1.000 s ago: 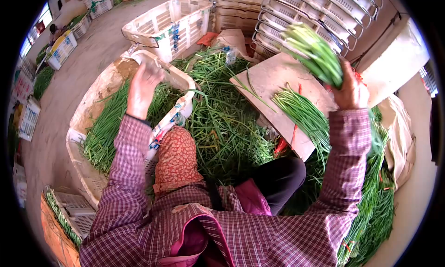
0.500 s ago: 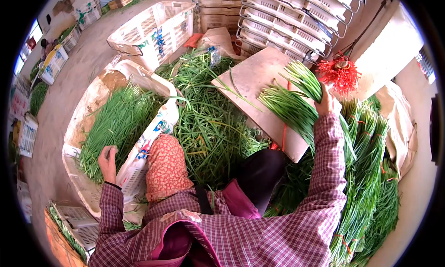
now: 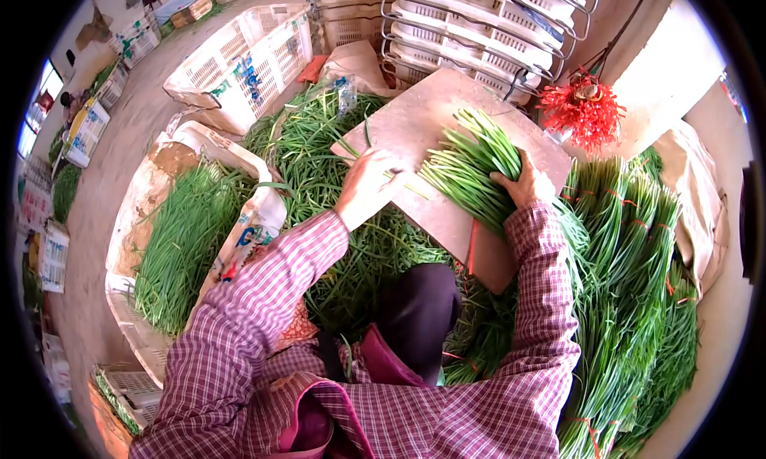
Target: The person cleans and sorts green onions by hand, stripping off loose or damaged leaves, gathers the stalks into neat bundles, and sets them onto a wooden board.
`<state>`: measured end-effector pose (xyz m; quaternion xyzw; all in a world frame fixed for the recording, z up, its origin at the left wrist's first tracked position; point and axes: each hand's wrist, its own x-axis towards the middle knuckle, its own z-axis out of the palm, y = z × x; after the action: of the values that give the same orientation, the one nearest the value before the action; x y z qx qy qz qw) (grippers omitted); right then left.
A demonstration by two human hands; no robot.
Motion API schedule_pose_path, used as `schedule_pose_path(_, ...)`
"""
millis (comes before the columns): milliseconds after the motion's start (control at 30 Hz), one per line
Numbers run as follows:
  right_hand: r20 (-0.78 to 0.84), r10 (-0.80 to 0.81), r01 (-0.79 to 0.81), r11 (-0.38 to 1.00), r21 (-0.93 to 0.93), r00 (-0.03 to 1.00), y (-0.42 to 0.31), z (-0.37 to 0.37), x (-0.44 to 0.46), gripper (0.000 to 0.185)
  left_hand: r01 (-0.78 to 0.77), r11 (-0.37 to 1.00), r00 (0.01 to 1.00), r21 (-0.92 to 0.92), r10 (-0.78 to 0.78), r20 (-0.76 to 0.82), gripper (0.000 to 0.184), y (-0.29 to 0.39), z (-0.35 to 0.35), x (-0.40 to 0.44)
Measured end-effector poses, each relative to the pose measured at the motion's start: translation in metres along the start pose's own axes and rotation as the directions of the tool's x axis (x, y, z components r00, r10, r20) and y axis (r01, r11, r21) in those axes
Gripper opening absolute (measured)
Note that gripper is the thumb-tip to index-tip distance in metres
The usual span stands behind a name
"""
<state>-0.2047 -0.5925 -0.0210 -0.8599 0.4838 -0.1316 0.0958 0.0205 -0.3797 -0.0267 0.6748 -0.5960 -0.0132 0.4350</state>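
My right hand (image 3: 527,181) is closed round a bunch of green stalks (image 3: 476,165) lying on the tilted board (image 3: 439,100). A red tie (image 3: 472,248) hangs down the board below the bunch. My left hand (image 3: 369,186) is at the board's left edge, its fingers pressed together round a few thin stalks (image 3: 413,191). Loose greens (image 3: 319,152) are heaped under and left of the board. To the right of my right arm stand tied bundles of greens (image 3: 622,244) with red bands.
A crate (image 3: 128,244) with greens (image 3: 187,244) is at my left, and another white crate (image 3: 247,60) stands behind it. Stacked crates (image 3: 471,28) rise behind the board. Red ties (image 3: 582,112) hang by the wall at the right. A tan cloth (image 3: 690,188) lies beyond the bundles.
My left hand has moved from the left crate to the board's edge and closed on thin stalks. The bunch in my right hand has come down onto the stalks on the board.
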Motion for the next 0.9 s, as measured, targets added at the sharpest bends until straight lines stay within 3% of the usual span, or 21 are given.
schedule_pose_path(233, -0.024, -0.034, 0.038, 0.977, 0.208, 0.999, 0.008, -0.008, -0.001, 0.078, 0.002, 0.997, 0.999, 0.081, -0.005, 0.033, 0.023, -0.008, 0.063, 0.071)
schedule_pose_path(333, -0.039, -0.039, 0.047, 0.974, 0.220, 0.998, 0.005, -0.008, -0.005, 0.077, 0.072, 0.962, 0.988, 0.263, -0.104, 0.110, 0.029, -0.001, 0.078, 0.083)
schedule_pose_path(433, -0.013, -0.017, 0.019, 0.983, 0.183, 1.000, 0.003, -0.010, -0.005, 0.076, 0.194, 0.961, 0.941, 0.199, -0.239, 0.238, 0.026, -0.009, 0.090, 0.090)
schedule_pose_path(500, -0.015, -0.021, 0.023, 0.978, 0.205, 1.000, 0.001, -0.012, -0.006, 0.076, 0.193, 0.962, 0.964, 0.193, -0.223, 0.148, 0.024, -0.013, 0.094, 0.087)
schedule_pose_path(567, -0.018, -0.028, 0.032, 0.974, 0.226, 0.999, 0.000, -0.012, -0.007, 0.076, 0.394, 0.918, 0.884, 0.033, -0.389, 0.258, 0.027, -0.015, 0.087, 0.088)
schedule_pose_path(600, -0.054, -0.039, 0.050, 0.975, 0.217, 0.998, 0.000, -0.012, -0.008, 0.077, 0.395, 0.918, 0.884, 0.035, -0.391, 0.255, 0.027, -0.015, 0.084, 0.087)
schedule_pose_path(667, -0.089, -0.057, 0.074, 0.975, 0.209, 0.994, -0.001, -0.010, -0.013, 0.078, 0.577, 0.713, 0.798, -0.399, -0.596, 0.089, 0.035, -0.034, 0.089, 0.080)
schedule_pose_path(700, -0.145, -0.096, 0.120, 0.978, 0.171, 0.985, -0.001, -0.008, -0.017, 0.082, 0.570, 0.683, 0.794, -0.457, -0.601, 0.092, 0.026, -0.053, 0.086, 0.084)
schedule_pose_path(767, -0.186, -0.193, 0.205, 0.977, 0.049, 0.963, 0.002, 0.000, -0.023, 0.092, 0.473, 0.496, 0.818, -0.728, -0.555, 0.154, 0.022, -0.057, 0.055, 0.078)
schedule_pose_path(833, -0.216, -0.339, 0.305, 0.936, -0.175, 0.916, 0.001, 0.014, -0.031, 0.092, 0.392, 0.517, 0.853, -0.761, -0.514, 0.090, 0.018, -0.049, 0.019, 0.059)
schedule_pose_path(900, -0.269, -0.417, 0.355, 0.901, -0.249, 0.868, 0.004, 0.020, -0.033, 0.092, 0.376, 0.512, 0.841, -0.773, -0.539, 0.052, 0.018, -0.047, -0.015, 0.033)
